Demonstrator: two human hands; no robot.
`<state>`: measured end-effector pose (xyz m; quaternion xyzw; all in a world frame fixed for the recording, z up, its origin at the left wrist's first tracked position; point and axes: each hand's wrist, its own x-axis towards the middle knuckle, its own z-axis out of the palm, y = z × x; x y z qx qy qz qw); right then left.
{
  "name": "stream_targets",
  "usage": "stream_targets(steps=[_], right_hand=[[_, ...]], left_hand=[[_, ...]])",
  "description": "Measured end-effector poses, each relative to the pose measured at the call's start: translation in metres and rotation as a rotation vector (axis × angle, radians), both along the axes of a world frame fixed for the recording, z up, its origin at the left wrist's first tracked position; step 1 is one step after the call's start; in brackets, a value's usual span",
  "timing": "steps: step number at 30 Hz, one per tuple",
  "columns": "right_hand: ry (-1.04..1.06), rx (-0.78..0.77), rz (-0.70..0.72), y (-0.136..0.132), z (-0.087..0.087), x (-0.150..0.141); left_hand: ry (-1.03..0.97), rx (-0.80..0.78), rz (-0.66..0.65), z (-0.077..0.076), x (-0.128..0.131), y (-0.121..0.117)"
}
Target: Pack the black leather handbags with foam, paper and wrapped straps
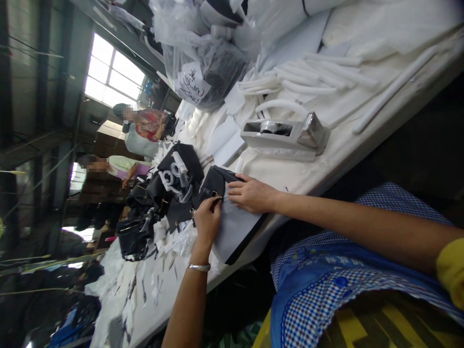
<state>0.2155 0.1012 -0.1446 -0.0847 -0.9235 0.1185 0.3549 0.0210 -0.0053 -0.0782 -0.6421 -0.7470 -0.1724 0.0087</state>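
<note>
A black handbag (pixel 214 181) lies at the table's edge, with a pale grey-white sheet (pixel 235 229) over its body. My left hand (pixel 207 220), wearing a silver bracelet, pinches a small gold-coloured clasp (pixel 216 195) at the bag's side between thumb and fingertips. My right hand (pixel 253 194) lies flat with its fingers stretched out, pressing on the sheet and the bag. Its fingertips are close to the clasp. What part of the clasp is under my left fingers is hidden.
A grey tape dispenser (pixel 279 137) stands beside the bag. Several white foam rolls (pixel 311 75) and a plastic bag with a written label (pixel 194 84) lie beyond. More black handbags (pixel 136 232) are piled on the white-covered table (pixel 159 295). Two people (pixel 145 125) are across the table.
</note>
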Motion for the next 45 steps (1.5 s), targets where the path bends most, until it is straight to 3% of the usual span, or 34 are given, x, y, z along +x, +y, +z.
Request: stream_targets(steps=[8,18,24,30,35,40,45], right_hand=[[0.018,-0.033,0.036,0.002,0.016,0.003],[0.059,-0.051,0.055,0.002,0.021,0.004],[0.076,-0.06,0.048,0.002,0.021,0.005],[0.077,-0.001,0.041,0.0,0.027,0.003],[-0.044,0.131,0.066,-0.004,0.039,-0.016],[-0.209,0.092,0.043,-0.006,0.029,-0.037],[-0.199,0.074,0.06,-0.005,0.01,-0.037]], left_hand=[[-0.022,0.019,-0.049,0.021,-0.006,-0.006],[0.216,0.069,-0.031,0.023,-0.004,-0.004],[0.182,0.074,-0.027,0.028,-0.008,-0.003],[0.134,0.044,-0.033,0.022,-0.016,-0.003],[0.111,0.032,-0.002,0.012,-0.022,-0.002],[0.077,0.075,0.074,0.013,-0.018,0.003],[0.029,0.079,0.136,0.032,-0.013,0.01]])
